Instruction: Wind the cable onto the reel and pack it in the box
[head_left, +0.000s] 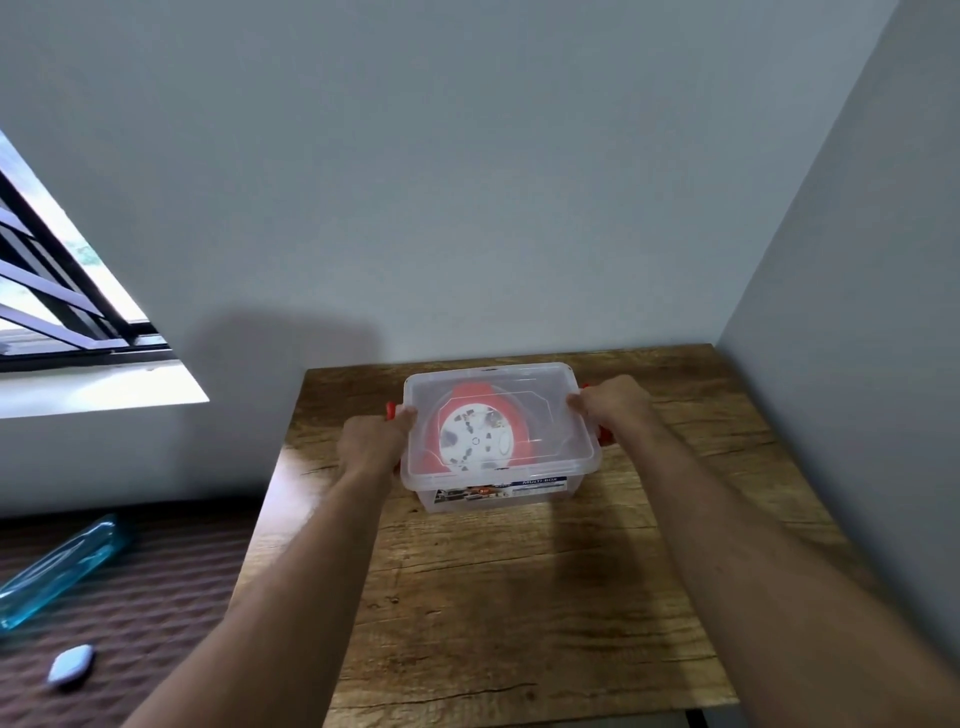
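A clear plastic box (563, 486) with its translucent lid (558, 387) on stands at the far middle of a wooden table (519, 597). Through the lid I see the red cable reel (467, 397) lying flat, its white socket face (475, 439) up. The cable itself is hidden. My left hand (371, 441) grips the box's left end over a red latch (390, 410). My right hand (613, 402) grips the right end, where another red latch (602, 436) shows below it.
Walls stand close behind the table and along its right side. To the left lies a brown ribbed surface with a blue transparent bottle (57, 569) on its side and a small pale blue oval object (71, 660). A barred window (57, 291) is at far left.
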